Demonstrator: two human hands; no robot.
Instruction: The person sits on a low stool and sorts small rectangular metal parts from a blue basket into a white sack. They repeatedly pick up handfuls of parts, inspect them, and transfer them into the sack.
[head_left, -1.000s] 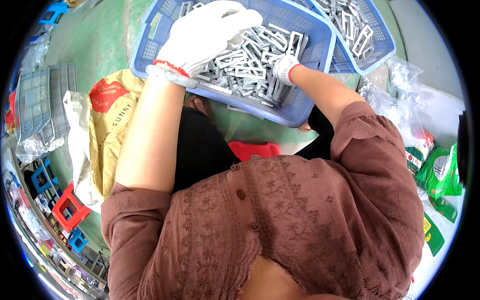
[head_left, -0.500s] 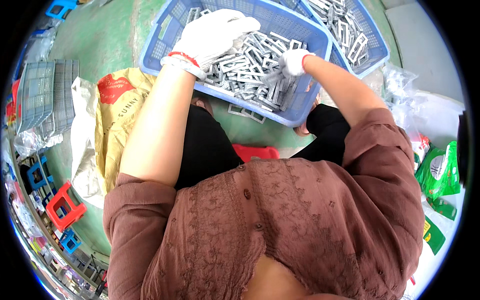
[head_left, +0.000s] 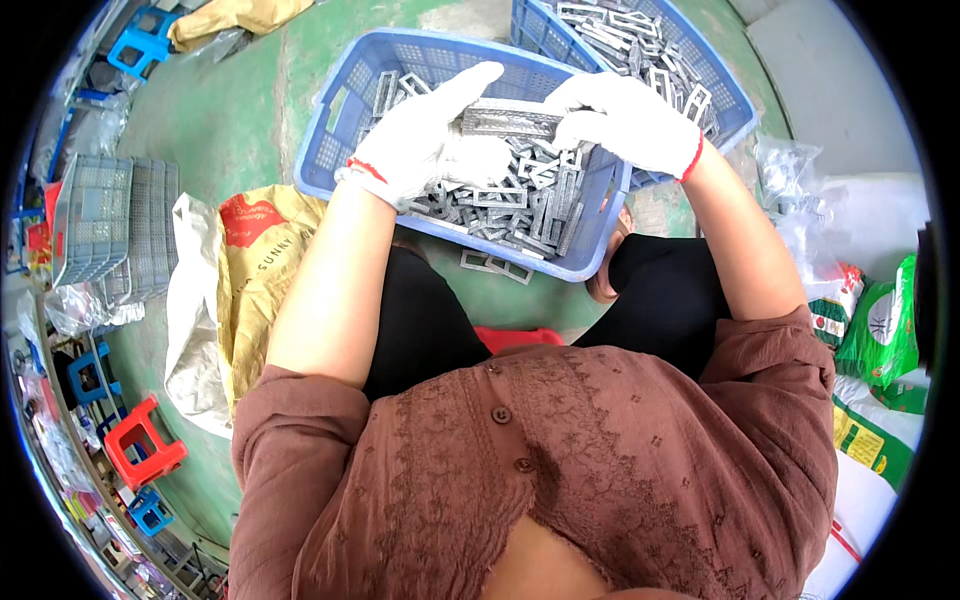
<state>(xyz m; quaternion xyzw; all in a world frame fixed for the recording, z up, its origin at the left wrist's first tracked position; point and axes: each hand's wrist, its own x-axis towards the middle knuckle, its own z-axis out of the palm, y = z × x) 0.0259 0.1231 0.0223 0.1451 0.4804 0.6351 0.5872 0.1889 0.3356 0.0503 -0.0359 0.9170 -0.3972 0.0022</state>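
Observation:
Both my hands wear white knit gloves with red cuffs. Between them, above the near blue basket [head_left: 345,110], is a grey rectangular metal frame part [head_left: 510,120]. My left hand [head_left: 430,140] has the part's left end between thumb and fingers. At the other end my right hand [head_left: 620,120] pinches the part with thumb and fingertips. Below lies a heap of similar grey frame parts [head_left: 500,200] in the basket. Some of the heap is hidden under my hands. Another grey frame part [head_left: 497,266] lies on the floor just outside the basket's near side.
A second blue basket [head_left: 735,95] of grey parts adjoins at the upper right. Left of my legs lies a yellow paper sack [head_left: 265,270]. Further left are grey crates [head_left: 95,225], a red stool [head_left: 143,440] and blue stools. Green bags [head_left: 880,320] lie at the right.
My right hand has risen from the heap and come toward the left hand. A grey frame part now shows held between both hands. The view has shifted slightly.

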